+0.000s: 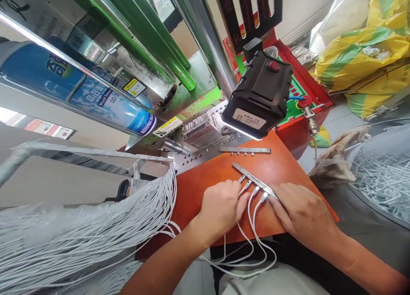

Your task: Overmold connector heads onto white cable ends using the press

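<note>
A narrow metal bar (253,180) lies at a slant above the orange board, with several white cable connectors (256,190) set along its lower edge. My right hand (296,205) grips the bar's right end between thumb and fingers. At the bar's left part, my left hand (222,203) is closed on a white cable near its connector. White cables (253,214) hang from the connectors and loop down toward my lap. A second metal bar (245,150), with several small metal pieces along its edge, rests on the board beyond my hands.
The orange board (192,192) adjoins a machine with a metal mould block (200,130). A black lamp (258,94) overhangs it. A large bundle of white cables (128,218) hangs at left. At right are a red box (301,137) and a bag of white pieces (384,179).
</note>
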A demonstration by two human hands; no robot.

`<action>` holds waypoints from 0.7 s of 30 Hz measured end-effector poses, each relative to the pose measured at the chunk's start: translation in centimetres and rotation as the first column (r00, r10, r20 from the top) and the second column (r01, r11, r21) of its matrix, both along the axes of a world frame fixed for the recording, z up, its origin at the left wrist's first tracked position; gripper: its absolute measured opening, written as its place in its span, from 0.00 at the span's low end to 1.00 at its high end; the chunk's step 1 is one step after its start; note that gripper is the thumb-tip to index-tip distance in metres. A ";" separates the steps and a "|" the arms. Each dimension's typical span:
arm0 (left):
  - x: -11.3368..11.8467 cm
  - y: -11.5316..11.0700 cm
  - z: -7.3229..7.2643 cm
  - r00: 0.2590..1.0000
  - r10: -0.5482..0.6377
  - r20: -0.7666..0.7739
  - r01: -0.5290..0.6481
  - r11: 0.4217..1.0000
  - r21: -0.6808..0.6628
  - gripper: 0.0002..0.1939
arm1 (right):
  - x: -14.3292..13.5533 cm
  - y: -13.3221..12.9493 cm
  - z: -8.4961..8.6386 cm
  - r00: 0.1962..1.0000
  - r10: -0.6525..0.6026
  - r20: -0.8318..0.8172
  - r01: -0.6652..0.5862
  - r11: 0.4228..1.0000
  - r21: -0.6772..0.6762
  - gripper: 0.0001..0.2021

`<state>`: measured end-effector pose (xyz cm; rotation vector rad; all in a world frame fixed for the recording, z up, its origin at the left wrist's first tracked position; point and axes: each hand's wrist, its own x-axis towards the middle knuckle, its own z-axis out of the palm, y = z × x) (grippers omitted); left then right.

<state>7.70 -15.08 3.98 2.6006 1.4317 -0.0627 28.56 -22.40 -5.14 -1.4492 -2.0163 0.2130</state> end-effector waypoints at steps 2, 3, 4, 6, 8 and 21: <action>1.5 -0.8 -1.1 0.978 -0.047 -0.202 0.049 0.999 0.008 0.15 | 0.0 0.0 -0.1 1.000 0.005 0.029 -0.006 1.000 0.018 0.09; 2.0 -0.9 -1.5 0.965 -0.048 -0.256 0.049 0.999 -0.005 0.16 | 0.0 0.0 -0.2 0.999 0.013 0.044 -0.014 1.000 0.027 0.10; 2.3 -0.8 -1.9 0.957 -0.047 -0.287 0.042 0.999 -0.023 0.17 | 0.0 0.0 -0.2 0.998 0.024 0.056 -0.026 0.999 0.038 0.11; 2.6 -0.4 -2.5 0.953 -0.055 -0.299 0.040 0.998 -0.055 0.17 | 0.1 0.0 -0.2 0.996 0.057 0.065 -0.061 0.996 0.059 0.13; 2.5 0.0 -2.8 0.958 -0.063 -0.280 0.046 0.997 -0.069 0.16 | 0.4 -0.1 -0.2 0.994 0.100 0.051 -0.104 0.992 0.072 0.13; 2.7 0.2 -0.3 0.965 -0.060 -0.255 0.038 0.995 -0.093 0.16 | 0.6 -0.1 -0.6 0.994 0.110 0.029 -0.111 0.994 0.022 0.11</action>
